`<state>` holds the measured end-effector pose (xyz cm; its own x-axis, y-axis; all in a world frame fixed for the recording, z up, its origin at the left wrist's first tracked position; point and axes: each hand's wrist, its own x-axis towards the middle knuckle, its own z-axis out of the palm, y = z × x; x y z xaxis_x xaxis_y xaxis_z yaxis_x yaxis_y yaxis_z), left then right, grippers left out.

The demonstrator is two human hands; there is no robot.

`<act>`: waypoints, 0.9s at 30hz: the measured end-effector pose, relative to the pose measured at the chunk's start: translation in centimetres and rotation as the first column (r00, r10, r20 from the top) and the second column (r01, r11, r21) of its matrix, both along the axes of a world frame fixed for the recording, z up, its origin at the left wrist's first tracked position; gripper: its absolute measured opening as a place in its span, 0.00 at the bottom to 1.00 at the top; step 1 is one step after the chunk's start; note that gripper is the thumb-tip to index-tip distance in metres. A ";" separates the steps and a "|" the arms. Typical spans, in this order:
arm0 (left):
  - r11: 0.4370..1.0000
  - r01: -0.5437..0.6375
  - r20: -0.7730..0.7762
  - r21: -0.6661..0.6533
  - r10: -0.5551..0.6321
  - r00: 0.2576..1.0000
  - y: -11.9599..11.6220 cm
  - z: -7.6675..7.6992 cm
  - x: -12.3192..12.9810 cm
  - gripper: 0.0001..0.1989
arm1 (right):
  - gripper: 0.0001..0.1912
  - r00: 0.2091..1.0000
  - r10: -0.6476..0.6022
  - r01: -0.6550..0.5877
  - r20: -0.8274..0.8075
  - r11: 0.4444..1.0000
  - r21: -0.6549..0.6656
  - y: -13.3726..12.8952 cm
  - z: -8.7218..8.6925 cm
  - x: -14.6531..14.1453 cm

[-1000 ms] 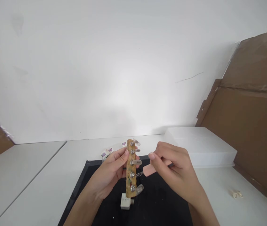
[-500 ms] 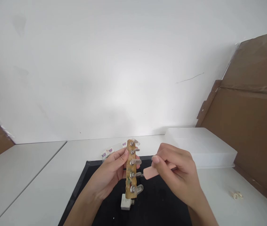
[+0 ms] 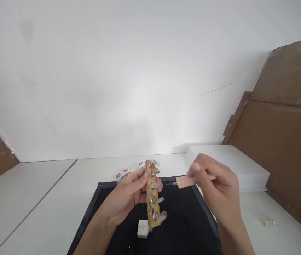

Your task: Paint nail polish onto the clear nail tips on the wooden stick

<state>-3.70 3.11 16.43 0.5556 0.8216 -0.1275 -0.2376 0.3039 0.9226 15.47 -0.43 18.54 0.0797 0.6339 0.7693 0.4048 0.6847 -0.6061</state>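
My left hand is closed around a narrow wooden strip, holding it upright. Several clear false nail tips stick out to the right from round metal studs along its face. A nail polish brush with a pale pink handle sits pinched in my right hand. Its thin bristle end points left at the middle tips, with a gap between them. Just below the strip, a small square white bottle rests on the black mat; its neck is partly hidden behind the strip's lower end.
The black mat covers the near part of the white table. Small printed packets lie behind my left hand. A translucent white plastic box stands at the back right, two cream rings nearer. Brown cardboard edges the right side.
The brush in my right hand has moved right and a little up, away from the lower nail tip it was at. In view, the strip has shifted slightly right.
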 end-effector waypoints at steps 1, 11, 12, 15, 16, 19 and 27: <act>1.000 0.009 0.013 -0.003 -0.009 1.000 0.0 0.0 0.0 0.10 | 0.17 0.997 -0.002 0.000 -0.075 1.000 -0.028 0.0 -0.1 0.1; 0.992 -0.070 0.114 -0.102 0.081 0.990 0.3 -0.6 0.2 0.14 | 0.14 0.764 0.158 -0.354 -0.626 0.913 -0.202 0.8 0.3 0.7; 0.990 -0.079 0.122 -0.119 0.093 0.988 0.4 -0.6 0.3 0.13 | 0.15 0.750 0.156 -0.359 -0.643 0.912 -0.197 0.9 0.4 0.6; 0.975 -0.106 0.120 -0.197 0.131 0.984 0.4 -0.9 0.9 0.11 | 0.20 0.739 0.119 -0.314 -0.663 0.932 -0.182 0.8 0.4 0.1; 0.968 -0.111 0.112 -0.226 0.139 0.984 0.3 -1.0 1.1 0.11 | 0.20 0.744 0.105 -0.291 -0.659 0.940 -0.179 0.8 0.4 -0.1; 0.954 -0.105 0.096 -0.280 0.137 0.986 0.2 -1.3 1.8 0.12 | 0.21 0.794 0.097 -0.247 -0.600 0.953 -0.173 0.6 0.0 -0.8; 0.952 -0.096 0.092 -0.291 0.128 0.987 0.6 -1.8 2.1 0.10 | 0.23 0.880 0.186 -0.286 -0.438 0.942 -0.174 0.5 -0.8 -1.9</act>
<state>-1.60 3.67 14.65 0.4853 0.8179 -0.3092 -0.3793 0.5155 0.7684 13.58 0.10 17.77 0.1812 0.8262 0.5334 -0.0701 0.5518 -0.8310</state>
